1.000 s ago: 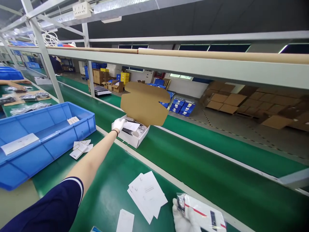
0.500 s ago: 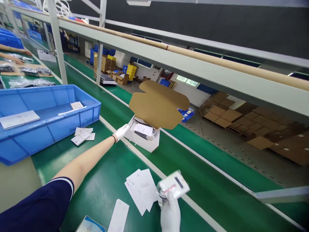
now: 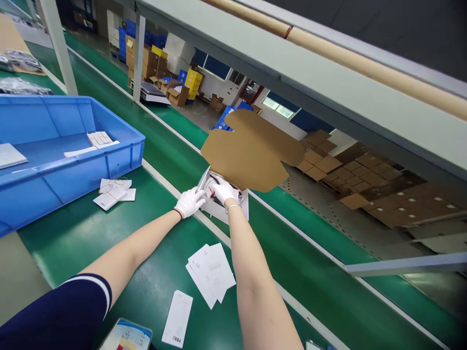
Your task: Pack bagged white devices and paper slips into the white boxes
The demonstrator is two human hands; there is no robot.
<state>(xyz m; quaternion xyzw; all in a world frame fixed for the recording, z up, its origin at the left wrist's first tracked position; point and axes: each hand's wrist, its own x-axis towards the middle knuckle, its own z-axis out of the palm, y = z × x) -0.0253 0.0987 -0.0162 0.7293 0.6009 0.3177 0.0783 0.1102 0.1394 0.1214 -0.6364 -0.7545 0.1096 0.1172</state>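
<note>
An open white cardboard box (image 3: 221,212) with a brown inner lid (image 3: 251,150) sits on the green conveyor belt. My left hand (image 3: 190,202), in a white glove, is closed on the box's near left side wall. My right hand (image 3: 223,191), also gloved, reaches into the box with its fingers together and pointing down. A small red item (image 3: 212,193) shows at its fingertips; the rest of what it holds is hidden. Dark and white contents are partly visible around that hand. Nearer to me lie fanned white paper sheets (image 3: 211,274) and a narrow white leaflet (image 3: 177,318).
On the left stands a blue plastic bin (image 3: 116,150) with white booklets inside. Banded white booklets (image 3: 114,193) lie beside it. A blue-and-white printed pack (image 3: 127,335) is at the bottom edge. A metal frame post (image 3: 58,48) and overhead beam cross the view.
My right hand has moved up and left from near the sheets into the box; the white packet it carried is no longer plainly visible. My left hand stays at the box. The view has shifted.
</note>
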